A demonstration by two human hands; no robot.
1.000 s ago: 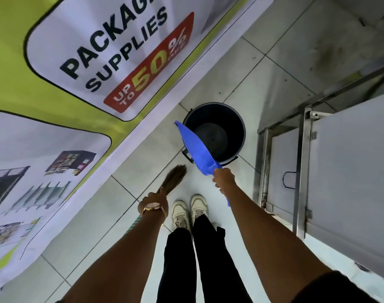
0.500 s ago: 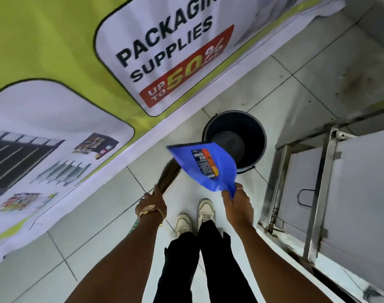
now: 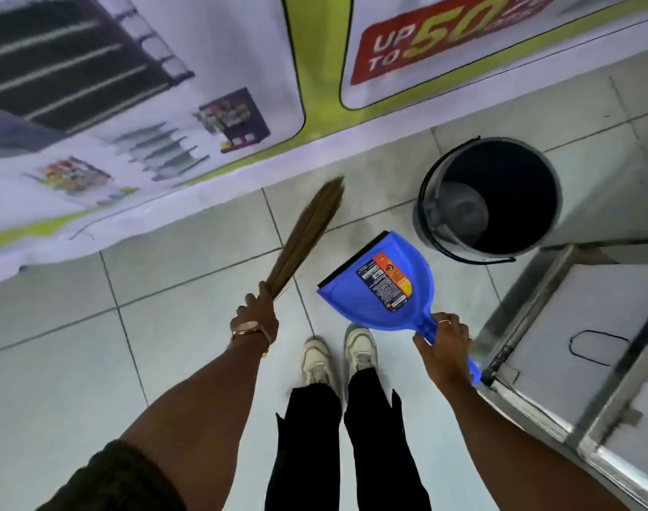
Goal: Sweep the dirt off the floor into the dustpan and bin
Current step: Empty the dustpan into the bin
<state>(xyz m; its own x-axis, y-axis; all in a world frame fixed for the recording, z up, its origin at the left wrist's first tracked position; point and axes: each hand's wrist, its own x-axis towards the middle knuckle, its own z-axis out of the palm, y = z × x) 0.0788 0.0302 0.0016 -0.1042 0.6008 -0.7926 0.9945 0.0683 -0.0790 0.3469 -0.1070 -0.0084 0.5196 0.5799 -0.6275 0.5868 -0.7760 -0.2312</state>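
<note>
Hands (image 3: 256, 319) clenched (broom (image 3: 307, 234), dustpan (image 3: 381, 285))

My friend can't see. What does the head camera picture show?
A standing person looks down, holding a straw broom in the left hand and a blue dustpan in the right hand. A black bucket stands on the tiled floor just beyond the dustpan.

Your left hand (image 3: 255, 319) grips the straw broom (image 3: 307, 234), bristles angled toward the banner (image 3: 167, 105); your right hand (image 3: 444, 348) holds the blue dustpan (image 3: 381, 285) level beside the black bin (image 3: 492, 201).
</note>
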